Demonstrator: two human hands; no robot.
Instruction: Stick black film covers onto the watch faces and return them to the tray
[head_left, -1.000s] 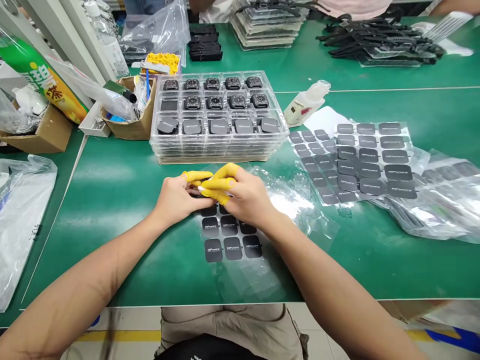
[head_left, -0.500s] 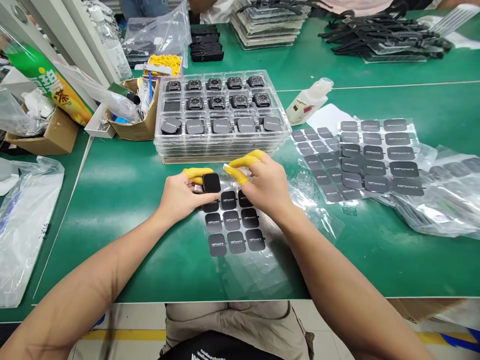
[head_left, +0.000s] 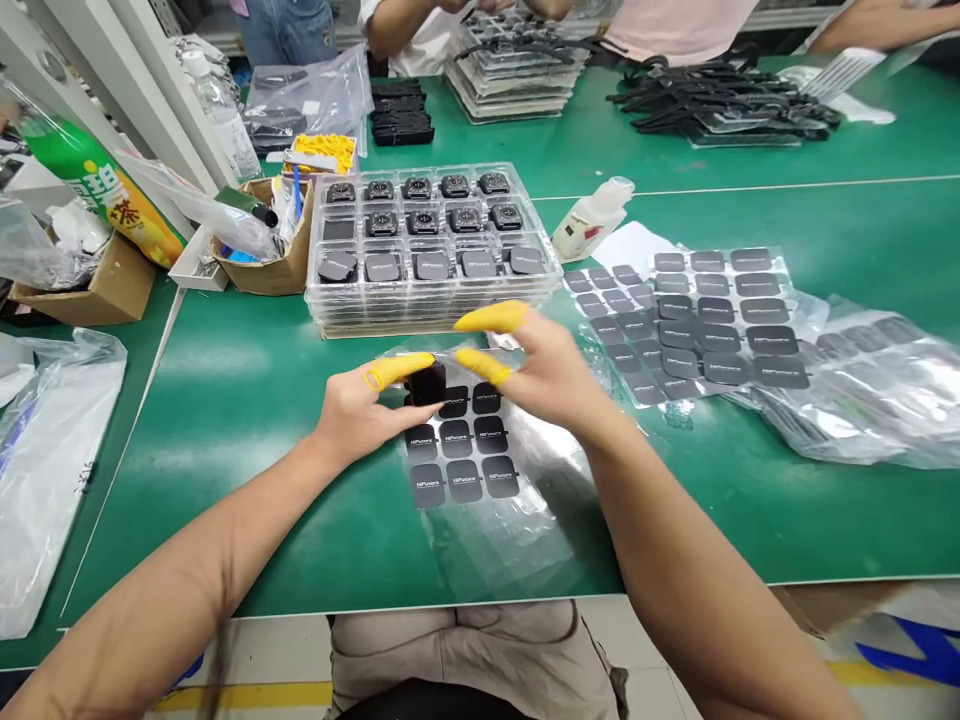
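Note:
My left hand (head_left: 352,408), with a yellow finger cot on the index finger, grips a black square smartwatch body (head_left: 428,384) between thumb and fingers. Its dark glossy face is turned up. To the right, my right hand (head_left: 555,370) is spread, yellow-tipped thumb and index finger apart with nothing seen between them. Something white and crumpled, perhaps a wipe (head_left: 504,341), lies behind those fingers. Beneath both hands is a clear sheet of dark HiFuture stickers (head_left: 455,439), its top row partly covered by the watch and left hand.
Beyond my hands stands a stack of clear trays (head_left: 435,318) holding watches. Right of it are a white squeeze bottle (head_left: 592,220) and more sticker sheets (head_left: 720,340). Small boxes (head_left: 266,275) sit at left. Black straps (head_left: 727,100) lie across the table, near other people.
My right hand has opened from a pinch on a small white piece and moved slightly right. My left hand still holds the watch, now tilted a little. The camera view has shifted.

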